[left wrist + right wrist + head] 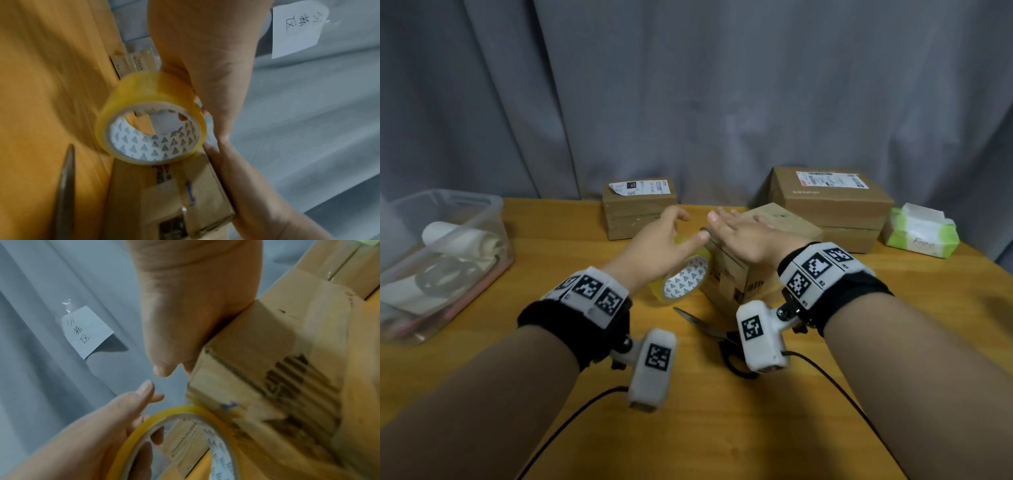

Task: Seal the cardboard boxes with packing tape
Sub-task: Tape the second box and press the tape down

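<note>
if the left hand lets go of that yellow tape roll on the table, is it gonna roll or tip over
Probably roll: the tape roll stands on its curved edge beside the small box. The left hand grips it from above. It likely tips flat after wobbling, being narrow. It looks stiff and light, given its hollow cardboard core.

Three cardboard boxes stood on the table: a small one [639, 209] far centre, a large one [832, 205] far right, and a near one [753, 260]. There was one yellowish tape roll [685, 279], one pair of scissors [709, 329], one clear plastic bin [441, 260] at left and one tissue pack [921, 234] at far right.

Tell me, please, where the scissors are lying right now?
In the head view, the scissors lie on the wooden table near its middle, just in front of the tape roll, partly hidden behind the right wrist camera.
</note>
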Available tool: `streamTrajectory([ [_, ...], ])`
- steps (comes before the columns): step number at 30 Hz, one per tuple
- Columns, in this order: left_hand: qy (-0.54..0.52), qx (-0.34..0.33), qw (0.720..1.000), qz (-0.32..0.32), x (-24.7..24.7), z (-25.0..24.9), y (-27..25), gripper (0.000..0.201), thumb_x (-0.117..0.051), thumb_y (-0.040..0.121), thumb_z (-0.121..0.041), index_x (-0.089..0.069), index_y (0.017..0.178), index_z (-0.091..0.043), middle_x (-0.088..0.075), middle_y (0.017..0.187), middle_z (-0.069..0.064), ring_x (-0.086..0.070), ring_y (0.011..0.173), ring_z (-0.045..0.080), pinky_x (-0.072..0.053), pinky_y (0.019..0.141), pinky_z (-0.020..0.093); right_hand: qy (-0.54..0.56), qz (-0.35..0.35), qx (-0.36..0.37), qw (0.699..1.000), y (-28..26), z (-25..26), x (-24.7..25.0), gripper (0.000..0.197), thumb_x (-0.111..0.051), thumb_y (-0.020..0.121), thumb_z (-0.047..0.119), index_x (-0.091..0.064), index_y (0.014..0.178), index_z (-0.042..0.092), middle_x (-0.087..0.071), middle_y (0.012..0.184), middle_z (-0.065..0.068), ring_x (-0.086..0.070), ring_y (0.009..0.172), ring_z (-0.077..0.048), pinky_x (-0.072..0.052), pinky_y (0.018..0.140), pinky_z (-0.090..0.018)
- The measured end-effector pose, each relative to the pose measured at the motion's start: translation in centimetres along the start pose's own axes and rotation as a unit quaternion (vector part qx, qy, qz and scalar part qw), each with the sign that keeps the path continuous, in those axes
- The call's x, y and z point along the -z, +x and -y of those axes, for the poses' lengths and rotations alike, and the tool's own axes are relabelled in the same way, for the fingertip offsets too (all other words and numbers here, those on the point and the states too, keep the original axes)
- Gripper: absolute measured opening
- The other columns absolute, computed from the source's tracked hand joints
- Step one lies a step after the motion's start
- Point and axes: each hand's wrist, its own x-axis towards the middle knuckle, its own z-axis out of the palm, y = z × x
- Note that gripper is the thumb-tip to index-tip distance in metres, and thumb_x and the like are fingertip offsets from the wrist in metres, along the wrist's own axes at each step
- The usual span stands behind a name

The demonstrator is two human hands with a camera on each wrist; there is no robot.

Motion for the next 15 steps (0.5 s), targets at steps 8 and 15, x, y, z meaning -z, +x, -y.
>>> streamTrajectory([
  [8, -0.08, -0.019, 0.996, 0.028, 0.9, 2.2, -1.6, 0.039, -0.074, 0.078, -0.036, -0.051, 0.109, -0.026, -0.057, 0.096, 0.003, -0.057, 0.086, 0.017, -0.049, 0.079, 0.039, -0.074, -0.022, -0.052, 0.996, 1.4, 1.7, -1.2, 0.055, -0.013, 0.103, 0.046, -0.009, 0.154, 0.026, -0.003, 0.162, 0.002, 0.0, 0.149, -0.019, 0.0, 0.117, -0.049],
  [15, 0.101, -0.051, 0.993, 0.024, 0.6, 0.4, -0.6, 0.042, -0.063, 0.087, -0.037, -0.062, 0.123, -0.016, -0.064, 0.12, 0.004, -0.059, 0.109, 0.02, -0.044, 0.09, 0.026, -0.079, -0.022, -0.06, 0.995, 1.0, 2.0, -0.8, 0.053, -0.016, 0.104, 0.039, -0.01, 0.155, 0.023, -0.001, 0.162, -0.001, 0.001, 0.149, -0.02, -0.001, 0.118, -0.049],
])
